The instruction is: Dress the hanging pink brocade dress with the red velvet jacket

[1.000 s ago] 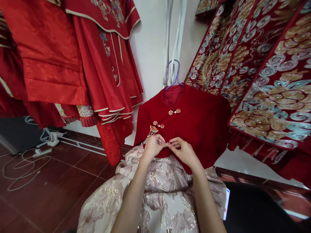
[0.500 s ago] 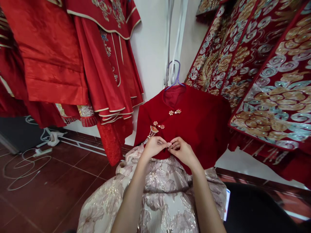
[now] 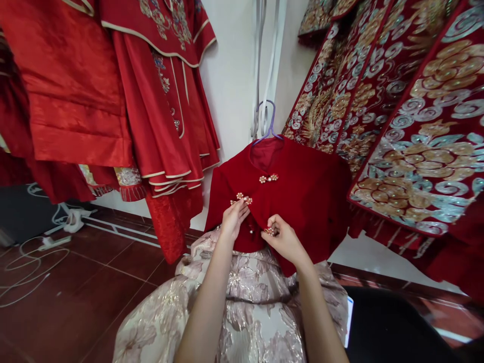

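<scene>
A dark red velvet jacket (image 3: pixel 302 201) with flower-shaped clasps hangs in front of me on a purple hanger (image 3: pixel 271 121). The top clasp (image 3: pixel 268 178) lies fastened across the neck opening. My left hand (image 3: pixel 233 222) is at the middle clasp (image 3: pixel 247 200), its fingers drawn together over the spot of the fan-shaped tassel pendant, which they hide. A bead (image 3: pixel 251 231) dangles beside that hand. Lower on the front edge, my right hand (image 3: pixel 285 242) pinches a small flower clasp (image 3: pixel 269 231), partly covered by the fingertips.
A pale floral brocade skirt (image 3: pixel 242 287) spreads beneath the jacket. Red garments (image 3: pixel 79 101) hang at the left, and a heavily embroidered gown (image 3: pixel 412 151) at the right. White cables (image 3: pixel 30 267) lie on the tiled floor. A black seat (image 3: pixel 397 327) stands at lower right.
My hands were together at the lower clasp. The left has moved up and away to the middle clasp, covering the fan-shaped pendant; the right stays at the lower clasp.
</scene>
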